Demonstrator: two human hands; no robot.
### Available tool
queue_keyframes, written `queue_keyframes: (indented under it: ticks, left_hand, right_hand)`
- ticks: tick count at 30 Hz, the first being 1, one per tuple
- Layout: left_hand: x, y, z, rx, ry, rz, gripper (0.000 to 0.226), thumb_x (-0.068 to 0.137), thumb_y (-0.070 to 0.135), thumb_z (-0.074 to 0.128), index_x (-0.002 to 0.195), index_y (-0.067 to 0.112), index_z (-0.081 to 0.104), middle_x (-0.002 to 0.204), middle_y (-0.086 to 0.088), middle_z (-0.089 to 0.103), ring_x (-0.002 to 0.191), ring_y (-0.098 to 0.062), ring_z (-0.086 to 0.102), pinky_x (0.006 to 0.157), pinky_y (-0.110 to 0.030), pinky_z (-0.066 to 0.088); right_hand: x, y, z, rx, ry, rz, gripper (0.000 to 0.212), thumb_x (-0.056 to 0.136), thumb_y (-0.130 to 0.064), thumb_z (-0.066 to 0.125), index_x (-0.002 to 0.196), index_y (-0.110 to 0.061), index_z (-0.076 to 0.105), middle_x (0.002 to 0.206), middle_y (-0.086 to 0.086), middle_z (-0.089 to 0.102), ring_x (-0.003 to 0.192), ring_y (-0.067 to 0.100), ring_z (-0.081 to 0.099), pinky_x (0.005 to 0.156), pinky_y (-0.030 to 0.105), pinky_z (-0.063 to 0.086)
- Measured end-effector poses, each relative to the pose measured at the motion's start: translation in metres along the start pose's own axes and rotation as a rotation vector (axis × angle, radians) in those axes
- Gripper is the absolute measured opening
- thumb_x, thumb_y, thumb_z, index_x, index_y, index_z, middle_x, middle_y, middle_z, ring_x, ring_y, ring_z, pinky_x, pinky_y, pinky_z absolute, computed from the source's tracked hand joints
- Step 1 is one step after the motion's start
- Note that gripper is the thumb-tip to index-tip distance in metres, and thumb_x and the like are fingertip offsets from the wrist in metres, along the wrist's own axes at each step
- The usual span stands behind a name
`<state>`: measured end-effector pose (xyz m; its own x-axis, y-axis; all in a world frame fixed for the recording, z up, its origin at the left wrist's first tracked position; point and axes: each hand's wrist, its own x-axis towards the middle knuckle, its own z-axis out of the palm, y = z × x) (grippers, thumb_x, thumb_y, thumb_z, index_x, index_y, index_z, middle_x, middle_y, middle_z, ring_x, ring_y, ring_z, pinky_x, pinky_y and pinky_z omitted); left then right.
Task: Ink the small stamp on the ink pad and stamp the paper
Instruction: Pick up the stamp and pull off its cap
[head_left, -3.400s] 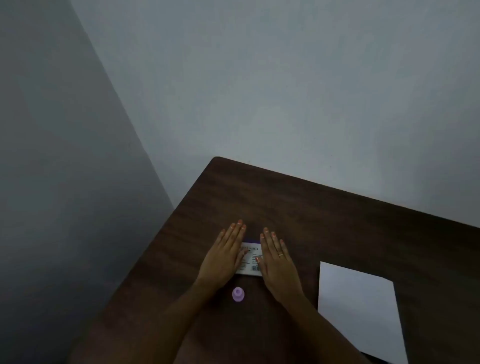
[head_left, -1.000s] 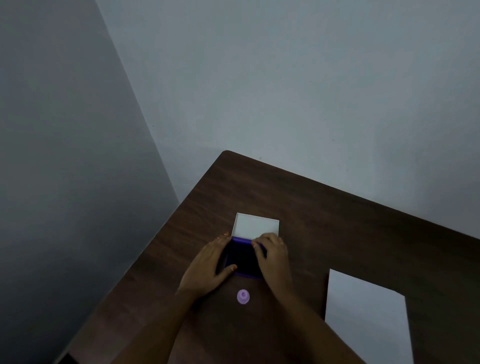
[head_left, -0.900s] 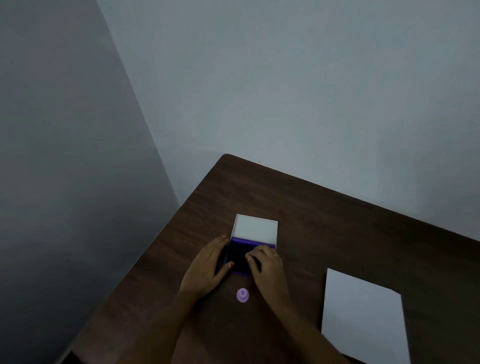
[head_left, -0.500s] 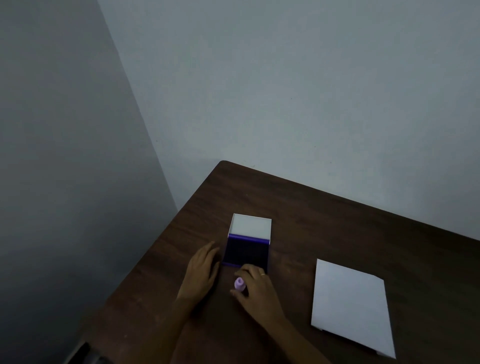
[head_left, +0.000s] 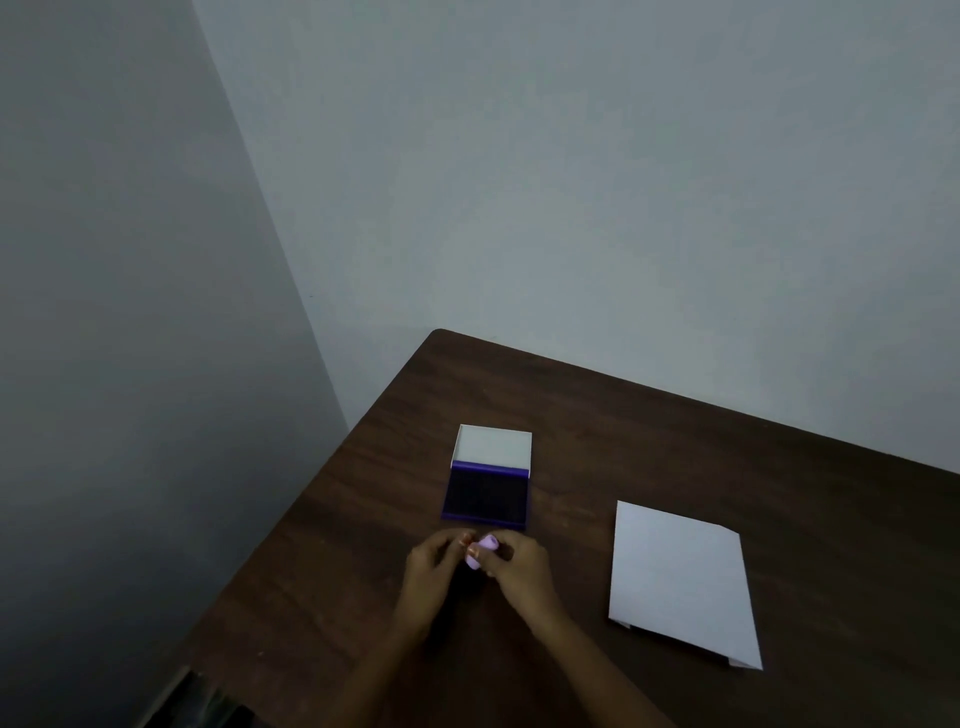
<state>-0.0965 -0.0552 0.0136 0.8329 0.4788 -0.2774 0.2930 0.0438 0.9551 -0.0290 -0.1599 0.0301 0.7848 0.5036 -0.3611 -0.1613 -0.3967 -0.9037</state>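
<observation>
Head view: both hands' grip clamped on small stamp; stamp face hidden, dim.

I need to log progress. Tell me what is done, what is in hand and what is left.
Done: the ink pad lies open on the table, lid folded back. In hand: the stamp is held between the left hand and right hand, just short of the pad. Left: ink the stamp, then press it on the paper, which shows no mark.
</observation>
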Motion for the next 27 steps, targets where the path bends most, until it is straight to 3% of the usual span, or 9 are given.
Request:
queue_keyframes:
  ticks: [3, 6, 13, 16, 18, 21, 24, 27]
  left_hand:
    - [-0.004, 0.004, 0.004, -0.108, -0.008, 0.037, 0.012, 0.083, 0.008, 0.062, 0.089, 0.016, 0.070, 0.089, -0.004, 0.074, 0.085, -0.015, 0.068, 0.072, -0.020, 0.055]
    - [-0.006, 0.008, 0.007, -0.127, -0.035, 0.106, 0.017, 0.081, 0.005, 0.064, 0.093, 0.016, 0.069, 0.090, 0.001, 0.075, 0.088, -0.012, 0.069, 0.070, -0.015, 0.053]
    - [0.001, 0.009, 0.006, -0.169, -0.062, 0.073, 0.017, 0.076, 0.007, 0.069, 0.092, 0.012, 0.068, 0.091, -0.008, 0.074, 0.090, -0.022, 0.069, 0.079, -0.027, 0.055]
    - [0.000, 0.009, 0.006, -0.219, -0.085, 0.031, 0.020, 0.075, 0.012, 0.071, 0.095, 0.008, 0.068, 0.096, -0.013, 0.072, 0.094, -0.026, 0.067, 0.086, -0.038, 0.052]
    - [0.001, 0.008, 0.006, -0.241, -0.023, -0.026, 0.019, 0.074, 0.015, 0.072, 0.092, 0.011, 0.070, 0.095, -0.011, 0.073, 0.093, -0.024, 0.067, 0.085, -0.038, 0.052]
    - [0.006, 0.006, 0.003, 0.011, 0.036, -0.061, 0.015, 0.076, 0.011, 0.070, 0.088, 0.020, 0.067, 0.097, -0.003, 0.069, 0.090, -0.015, 0.065, 0.081, -0.028, 0.051]
    - [0.009, -0.002, 0.002, 0.491, -0.081, 0.098, 0.021, 0.079, 0.016, 0.068, 0.096, 0.025, 0.060, 0.106, 0.005, 0.057, 0.090, -0.002, 0.055, 0.071, -0.011, 0.044]
    - [0.011, -0.010, 0.007, 0.781, -0.235, 0.219, 0.024, 0.084, 0.023, 0.062, 0.107, 0.023, 0.057, 0.117, 0.002, 0.050, 0.097, -0.002, 0.046, 0.075, -0.011, 0.038]
  right_hand:
    - [-0.004, -0.003, -0.002, 0.127, 0.063, 0.046, 0.009, 0.085, -0.023, 0.061, 0.078, -0.024, 0.066, 0.085, -0.003, 0.070, 0.084, 0.011, 0.065, 0.070, 0.016, 0.049]
    - [-0.004, -0.005, -0.003, 0.260, 0.109, 0.122, 0.008, 0.085, -0.025, 0.061, 0.085, -0.019, 0.067, 0.088, 0.001, 0.069, 0.084, 0.012, 0.066, 0.074, 0.021, 0.054]
    - [-0.005, -0.008, -0.011, 0.403, 0.079, 0.194, 0.012, 0.086, -0.025, 0.058, 0.088, -0.014, 0.063, 0.094, 0.006, 0.067, 0.088, 0.015, 0.065, 0.066, 0.017, 0.051]
    - [-0.006, -0.007, -0.014, 0.431, 0.055, 0.209, 0.014, 0.086, -0.022, 0.058, 0.093, -0.013, 0.065, 0.102, 0.009, 0.067, 0.095, 0.018, 0.063, 0.079, 0.024, 0.051]
    - [-0.006, -0.006, -0.018, 0.517, 0.036, 0.221, 0.017, 0.086, -0.017, 0.057, 0.100, -0.009, 0.064, 0.104, 0.010, 0.065, 0.100, 0.020, 0.061, 0.087, 0.028, 0.049]
    - [-0.002, -0.008, -0.030, 0.952, 0.012, 0.298, 0.016, 0.087, -0.006, 0.052, 0.099, -0.005, 0.062, 0.103, 0.013, 0.063, 0.097, 0.021, 0.059, 0.075, 0.027, 0.050]
    - [0.002, -0.012, -0.041, 1.279, 0.003, 0.378, 0.018, 0.086, -0.002, 0.051, 0.101, -0.003, 0.059, 0.103, 0.017, 0.061, 0.093, 0.022, 0.059, 0.061, 0.029, 0.058]
    - [0.005, -0.015, -0.047, 1.416, -0.008, 0.381, 0.023, 0.086, -0.002, 0.051, 0.110, -0.003, 0.054, 0.104, 0.019, 0.060, 0.092, 0.024, 0.059, 0.053, 0.028, 0.059]
